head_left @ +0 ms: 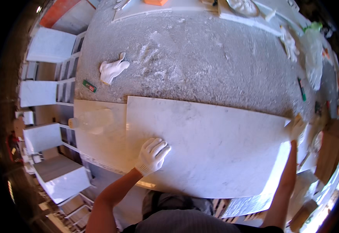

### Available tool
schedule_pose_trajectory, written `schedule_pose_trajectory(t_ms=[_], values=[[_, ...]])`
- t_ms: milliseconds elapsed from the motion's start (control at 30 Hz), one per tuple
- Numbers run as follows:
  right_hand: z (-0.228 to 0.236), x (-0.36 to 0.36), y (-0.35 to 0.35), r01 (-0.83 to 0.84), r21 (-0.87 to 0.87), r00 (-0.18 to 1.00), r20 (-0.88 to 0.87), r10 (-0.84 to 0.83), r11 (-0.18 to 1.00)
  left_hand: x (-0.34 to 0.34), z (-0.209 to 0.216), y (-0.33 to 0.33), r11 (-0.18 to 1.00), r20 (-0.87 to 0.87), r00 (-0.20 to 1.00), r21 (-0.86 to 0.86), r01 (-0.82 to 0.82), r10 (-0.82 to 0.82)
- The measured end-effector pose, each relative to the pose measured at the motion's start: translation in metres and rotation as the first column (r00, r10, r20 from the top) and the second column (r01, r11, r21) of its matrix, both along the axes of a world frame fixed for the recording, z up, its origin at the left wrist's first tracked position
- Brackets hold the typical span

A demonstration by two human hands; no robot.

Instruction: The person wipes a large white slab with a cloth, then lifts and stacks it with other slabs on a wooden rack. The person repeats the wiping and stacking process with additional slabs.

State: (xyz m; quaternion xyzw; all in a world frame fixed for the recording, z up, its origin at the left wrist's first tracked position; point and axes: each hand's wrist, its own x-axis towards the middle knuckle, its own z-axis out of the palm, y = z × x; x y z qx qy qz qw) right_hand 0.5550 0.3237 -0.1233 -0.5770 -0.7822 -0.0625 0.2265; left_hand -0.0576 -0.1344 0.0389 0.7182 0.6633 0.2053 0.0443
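Note:
A large white marble slab (pixel 208 155) with faint grey veins lies before me. My left hand (pixel 153 156), in a white knit glove, rests on its left part with the fingers slightly bent; no object shows under it. At the slab's far right corner, my gloved right hand (pixel 299 129) holds the edge; its fingers are partly hard to make out. The slab's left side overlaps a paler slab (pixel 107 149), where a clear plastic bottle (pixel 95 121) lies on its side.
Beyond the slab stretches a dusty grey work surface (pixel 200 58) with an empty white glove (pixel 113 70), a green utility knife (pixel 89 86) and another green tool (pixel 301 89). White tiles (pixel 38 94) stand in racks at left. A plastic bag (pixel 313 58) and cardboard (pixel 331 149) are at right.

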Motion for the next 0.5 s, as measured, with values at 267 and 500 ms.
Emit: schedule_pose_trajectory(t_ms=[267,500], values=[[0.124,-0.298,-0.167,-0.04,-0.288,0.993,-0.116,0.006,0.957,0.003,-0.007,-0.017,0.997,0.013,0.997,-0.044,-0.07,0.07],[0.135,-0.503,-0.265,-0.446,-0.213,0.883,0.056,0.466,0.87,-0.01,-0.017,-0.022,1.0,0.158,0.987,0.016,0.015,-0.018]])
